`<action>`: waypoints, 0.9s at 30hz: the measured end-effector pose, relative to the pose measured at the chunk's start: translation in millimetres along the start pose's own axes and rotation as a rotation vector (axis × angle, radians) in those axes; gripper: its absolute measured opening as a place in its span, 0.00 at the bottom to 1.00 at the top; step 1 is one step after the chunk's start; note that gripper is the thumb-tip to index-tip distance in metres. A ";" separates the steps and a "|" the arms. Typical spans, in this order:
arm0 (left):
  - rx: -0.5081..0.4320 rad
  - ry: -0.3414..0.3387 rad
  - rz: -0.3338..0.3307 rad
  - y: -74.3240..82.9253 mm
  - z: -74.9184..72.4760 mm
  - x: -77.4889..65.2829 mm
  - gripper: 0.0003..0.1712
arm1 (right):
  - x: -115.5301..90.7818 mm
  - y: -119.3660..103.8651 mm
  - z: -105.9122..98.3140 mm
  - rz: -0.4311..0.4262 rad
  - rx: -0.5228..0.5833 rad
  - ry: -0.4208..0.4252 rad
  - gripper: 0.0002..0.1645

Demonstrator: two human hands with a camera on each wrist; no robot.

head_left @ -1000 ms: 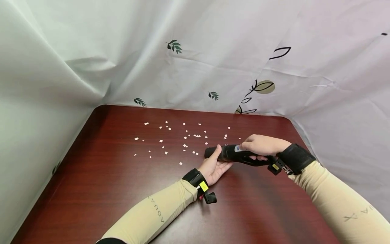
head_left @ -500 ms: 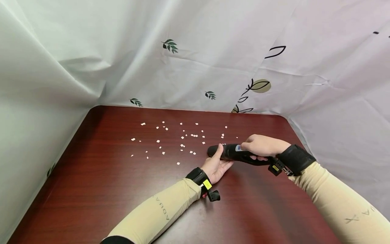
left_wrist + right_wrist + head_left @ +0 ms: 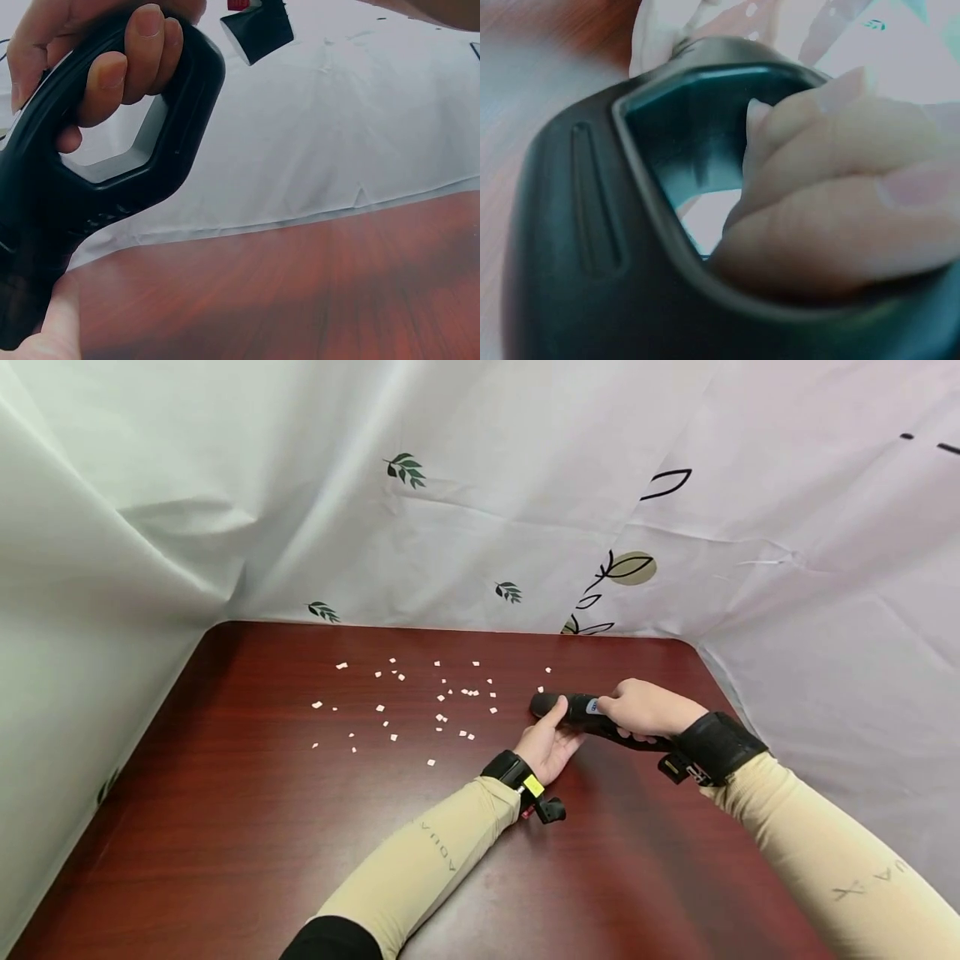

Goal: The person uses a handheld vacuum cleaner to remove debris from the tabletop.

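Two-handed hold on the black device (image 3: 581,710), above the worktop (image 3: 247,827), right of most white scraps (image 3: 440,718): right grip (image 3: 649,707) clamped round the handle (image 3: 196,105), left grip (image 3: 549,750) clasping the barrel (image 3: 542,703); best support both ends evenly.

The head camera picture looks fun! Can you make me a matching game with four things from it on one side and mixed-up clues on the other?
Things
1. Black device
2. White bits
3. Table
4. Cloth

Clues
A. Reddish brown
B. Held by the left grip and the right grip
C. Printed with leaves
D. Small and scattered about

Right pairs: 1-B, 2-D, 3-A, 4-C
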State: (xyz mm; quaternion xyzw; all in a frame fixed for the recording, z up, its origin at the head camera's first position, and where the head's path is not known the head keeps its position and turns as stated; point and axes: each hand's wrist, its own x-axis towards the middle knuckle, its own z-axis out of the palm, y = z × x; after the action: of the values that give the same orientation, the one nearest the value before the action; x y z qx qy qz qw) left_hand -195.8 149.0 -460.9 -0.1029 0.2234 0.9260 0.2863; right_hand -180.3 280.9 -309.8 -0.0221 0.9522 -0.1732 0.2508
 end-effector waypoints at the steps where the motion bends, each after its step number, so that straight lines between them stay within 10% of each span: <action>1: -0.005 0.002 0.004 -1.4 0.2 2.2 0.36 | 0.8 1.2 0.3 0.003 0.001 0.004 0.23; 27: -0.005 -0.017 -0.050 1.9 7.3 33.8 0.30 | 7.0 -0.3 9.8 0.031 -0.092 0.180 0.23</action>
State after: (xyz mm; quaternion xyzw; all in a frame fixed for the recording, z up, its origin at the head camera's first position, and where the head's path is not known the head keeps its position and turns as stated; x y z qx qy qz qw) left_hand -224.8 167.4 -464.6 -0.1015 0.2160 0.9200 0.3109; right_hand -181.7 276.6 -321.0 -0.0033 0.9781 -0.1265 0.1654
